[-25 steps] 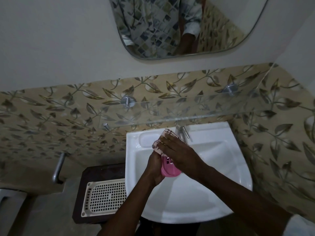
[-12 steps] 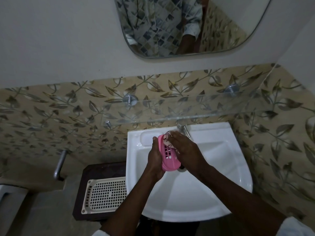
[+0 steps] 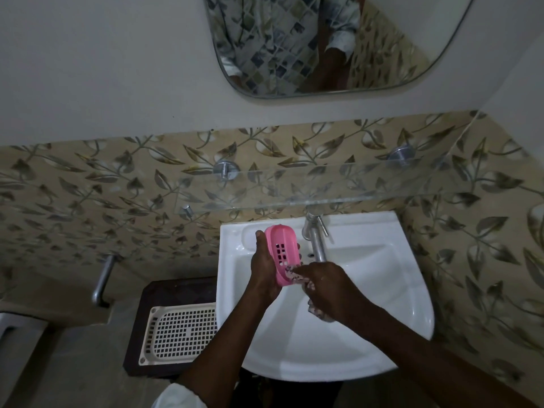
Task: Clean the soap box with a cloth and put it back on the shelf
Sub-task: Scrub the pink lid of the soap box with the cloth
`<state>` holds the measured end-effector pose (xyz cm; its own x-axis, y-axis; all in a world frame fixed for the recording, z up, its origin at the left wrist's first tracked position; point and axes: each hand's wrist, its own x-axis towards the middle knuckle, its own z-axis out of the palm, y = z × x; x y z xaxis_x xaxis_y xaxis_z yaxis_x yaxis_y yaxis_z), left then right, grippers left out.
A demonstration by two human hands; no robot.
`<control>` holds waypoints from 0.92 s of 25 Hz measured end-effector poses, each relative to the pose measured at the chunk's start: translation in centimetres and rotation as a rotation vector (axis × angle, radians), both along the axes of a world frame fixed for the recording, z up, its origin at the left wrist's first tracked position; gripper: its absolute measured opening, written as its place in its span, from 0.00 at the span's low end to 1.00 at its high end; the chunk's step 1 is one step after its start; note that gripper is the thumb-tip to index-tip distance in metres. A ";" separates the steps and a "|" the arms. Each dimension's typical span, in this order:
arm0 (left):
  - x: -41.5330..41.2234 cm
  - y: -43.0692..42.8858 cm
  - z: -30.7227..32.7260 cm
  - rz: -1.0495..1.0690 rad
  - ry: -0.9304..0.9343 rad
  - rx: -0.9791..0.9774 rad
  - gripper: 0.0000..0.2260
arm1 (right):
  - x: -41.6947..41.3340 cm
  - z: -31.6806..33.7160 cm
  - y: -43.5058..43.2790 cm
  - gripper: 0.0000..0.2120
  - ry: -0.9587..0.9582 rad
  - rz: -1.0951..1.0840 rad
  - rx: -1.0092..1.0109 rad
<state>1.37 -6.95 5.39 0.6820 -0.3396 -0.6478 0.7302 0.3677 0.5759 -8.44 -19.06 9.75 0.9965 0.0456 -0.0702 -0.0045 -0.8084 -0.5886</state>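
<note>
My left hand [image 3: 263, 269] holds a pink slotted soap box [image 3: 281, 253] upright over the white sink [image 3: 382, 304], gripping it from the left side. My right hand [image 3: 329, 285] presses a patterned pinkish cloth [image 3: 294, 273] against the lower end of the box; more cloth hangs below that hand. The glass shelf [image 3: 338, 187] runs along the tiled wall above the sink, held by metal pegs, with nothing on it.
A metal tap [image 3: 316, 237] stands just right of the soap box. A cream perforated tray [image 3: 182, 334] lies on a dark stand left of the sink. A mirror [image 3: 323, 45] hangs above. A metal handle [image 3: 101, 281] sticks out of the left wall.
The cloth and my right hand have slid from the top of the soap box down to its lower end. The box now stands more upright, with more of its slotted face showing.
</note>
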 end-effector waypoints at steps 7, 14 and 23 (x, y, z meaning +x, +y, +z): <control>-1.4 -2.4 0.6 -0.054 -0.075 -0.027 0.30 | 4.0 3.5 0.9 0.08 -0.300 -0.262 0.295; 1.4 -0.2 0.3 -0.011 0.076 -0.131 0.37 | -0.3 -0.9 -0.5 0.17 -0.585 0.249 -0.138; 0.8 2.0 -1.5 -0.148 -0.029 -0.362 0.44 | 1.5 0.2 -4.1 0.16 -0.182 -0.594 0.693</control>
<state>2.12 -4.93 3.90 0.6247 -0.6385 -0.4496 0.7759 0.4427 0.4494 -6.90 -23.18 9.91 0.8627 -0.5024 -0.0586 -0.1653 -0.1706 -0.9714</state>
